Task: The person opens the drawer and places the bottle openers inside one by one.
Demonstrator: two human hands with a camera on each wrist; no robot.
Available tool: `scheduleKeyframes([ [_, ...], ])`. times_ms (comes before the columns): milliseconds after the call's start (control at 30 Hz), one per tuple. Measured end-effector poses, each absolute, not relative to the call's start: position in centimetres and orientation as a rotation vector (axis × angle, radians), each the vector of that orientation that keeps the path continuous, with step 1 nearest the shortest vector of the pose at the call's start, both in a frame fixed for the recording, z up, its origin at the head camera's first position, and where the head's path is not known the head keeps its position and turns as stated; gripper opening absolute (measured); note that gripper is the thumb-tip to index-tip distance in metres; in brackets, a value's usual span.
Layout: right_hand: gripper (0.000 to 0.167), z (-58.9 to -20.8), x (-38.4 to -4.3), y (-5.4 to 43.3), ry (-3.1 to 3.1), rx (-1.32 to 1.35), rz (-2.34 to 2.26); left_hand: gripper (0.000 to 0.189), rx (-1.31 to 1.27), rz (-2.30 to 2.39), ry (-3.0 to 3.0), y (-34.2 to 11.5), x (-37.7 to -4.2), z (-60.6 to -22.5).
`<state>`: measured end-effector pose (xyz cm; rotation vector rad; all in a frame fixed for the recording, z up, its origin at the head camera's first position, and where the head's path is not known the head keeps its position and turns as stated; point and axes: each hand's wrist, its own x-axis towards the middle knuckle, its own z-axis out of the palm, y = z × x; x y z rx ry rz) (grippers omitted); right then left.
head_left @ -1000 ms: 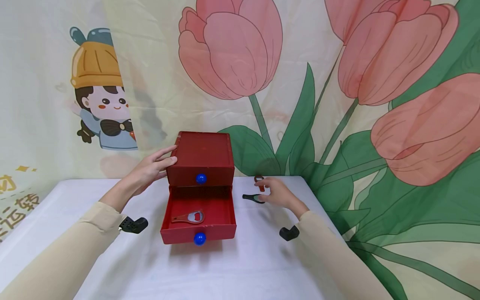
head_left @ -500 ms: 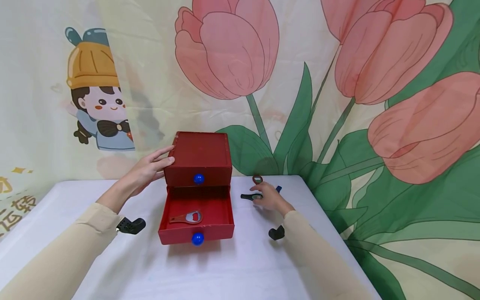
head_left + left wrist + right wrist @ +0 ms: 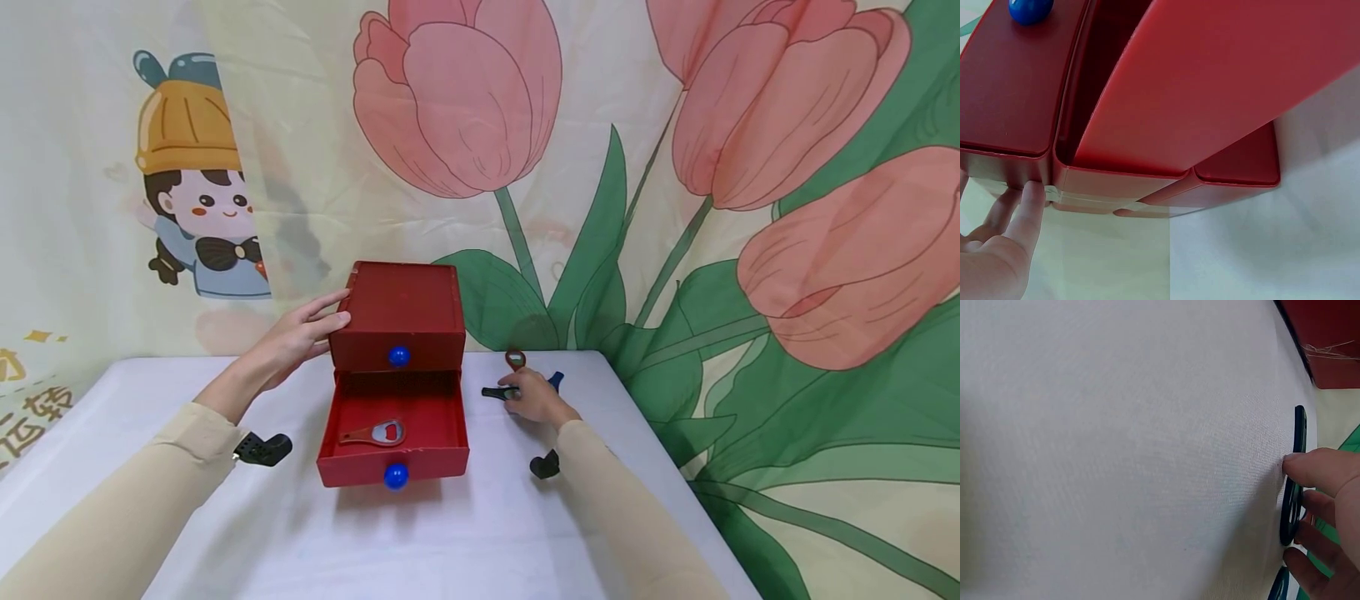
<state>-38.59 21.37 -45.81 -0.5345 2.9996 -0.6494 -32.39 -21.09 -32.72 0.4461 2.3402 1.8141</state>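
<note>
Right grip [image 3: 536, 397]: thumb and fingers pinch a dark opener [image 3: 492, 392] on the white surface [image 3: 480, 542], right of a red cabinet [image 3: 405, 304], near a red-brown opener [image 3: 515, 359]. Left grip [image 3: 296, 337]: fingers extended, resting against the cabinet's left side; the extended lower drawer [image 3: 435, 463] contains a metal-headed opener [image 3: 387, 432].

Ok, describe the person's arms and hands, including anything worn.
Plain beige fabric sleeves cover both forearms to the wrists, creased near the left cuff. The left hand and right hand wear no gloves. A small, bent black attachment juts out at each wrist.
</note>
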Motion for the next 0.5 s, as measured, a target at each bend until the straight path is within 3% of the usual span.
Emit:
scheduleKeyframes([
  [500, 0.029, -45.45, -38.37, 21.15, 2.964, -0.514, -0.597, 0.080, 0.441, 1.812, 2.337, -21.16, -32.47, -32.82],
])
